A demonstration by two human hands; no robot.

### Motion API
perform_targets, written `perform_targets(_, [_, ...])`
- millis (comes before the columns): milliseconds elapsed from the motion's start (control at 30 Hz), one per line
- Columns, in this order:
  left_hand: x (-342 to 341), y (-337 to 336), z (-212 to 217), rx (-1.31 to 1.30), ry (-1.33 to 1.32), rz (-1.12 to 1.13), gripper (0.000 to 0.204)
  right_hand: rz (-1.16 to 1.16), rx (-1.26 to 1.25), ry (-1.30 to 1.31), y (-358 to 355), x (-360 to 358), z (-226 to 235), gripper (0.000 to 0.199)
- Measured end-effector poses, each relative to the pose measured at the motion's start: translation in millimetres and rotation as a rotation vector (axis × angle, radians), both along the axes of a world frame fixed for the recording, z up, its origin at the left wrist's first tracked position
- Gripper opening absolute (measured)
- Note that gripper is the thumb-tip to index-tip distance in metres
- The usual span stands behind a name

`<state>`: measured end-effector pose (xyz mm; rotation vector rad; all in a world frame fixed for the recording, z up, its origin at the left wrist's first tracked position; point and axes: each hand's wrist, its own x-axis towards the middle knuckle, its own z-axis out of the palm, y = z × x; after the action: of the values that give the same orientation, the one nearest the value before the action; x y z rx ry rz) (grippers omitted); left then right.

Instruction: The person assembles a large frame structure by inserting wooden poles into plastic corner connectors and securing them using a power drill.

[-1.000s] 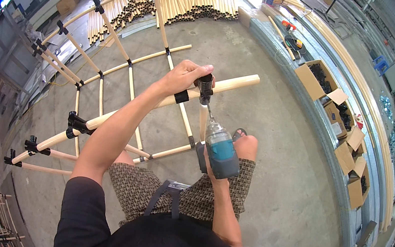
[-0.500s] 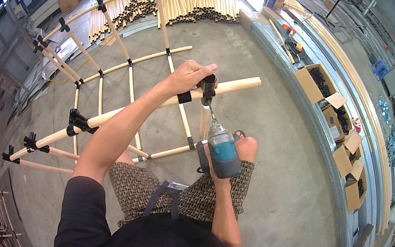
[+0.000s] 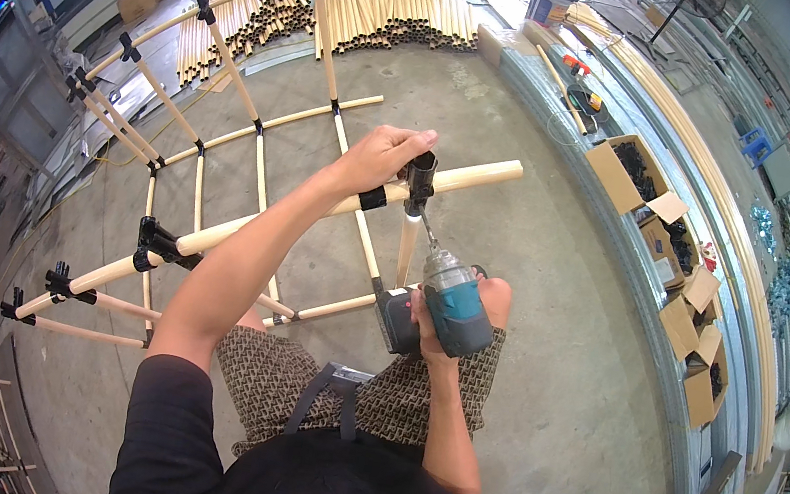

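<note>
Black plastic clamp joints sit at 9 o'clock (12 = top of view): stubby, glossy, tubular. Cream pole runs through there: smooth, round, wood-toned, long axis about 8 to 2 o'clock, passing under the left forearm. Left hand is just above centre, toward 11–12 o'clock, wrapped over the far side of the black connector, thumb at its top; some fingers hidden behind, so can't tell how tight. Connector lies at about 4 o'clock from those knuckles, touching, near view centre toward 12. It's a short, open-topped cylinder with a ribbed clamp body, axis close to 12–6, standing across the pole; a paler upright continues below it toward 6. Key relation: drill bit aims at 11 o'clock, tip at the connector's lower right side; can't tell if it's seated or just beside. Left hand is the nearer one; right is a drill's length off. Cordless drill: teal and dark grey housing, clear-looking nose, boxy battery at 7 o'clock from the body. Right hand is clenched round its handle, 5 o'clock of centre. Floor: matte grey concrete. Further right, dull metal beam and brown cardboard carton, 2 o'clock, black parts inside.
</note>
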<state>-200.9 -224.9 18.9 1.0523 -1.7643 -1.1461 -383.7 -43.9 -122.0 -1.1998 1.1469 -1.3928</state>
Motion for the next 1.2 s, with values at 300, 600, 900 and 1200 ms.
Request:
perform_targets(300, [3.2,1.0,8.7,0.106,-0.102,-0.006,0.056,-0.060,-0.151,0.357,1.0,-4.6,14.1,0.020])
perform_targets(600, [0.3,7.9,13.0,0.079,-0.069,-0.016,0.057,-0.200,-0.450,0.763,-2.9,-10.1,13.2,0.022])
perform_targets(900, [-2.3,8.8,8.7,0.004,-0.017,0.039,0.062,-0.112,-0.331,0.636,-4.0,-11.6,-8.7,0.020])
perform_targets(1200, [3.2,5.7,6.4,0.038,-0.057,-0.008,0.061,-0.105,-0.254,0.603,-5.7,-13.9,-8.4,0.021])
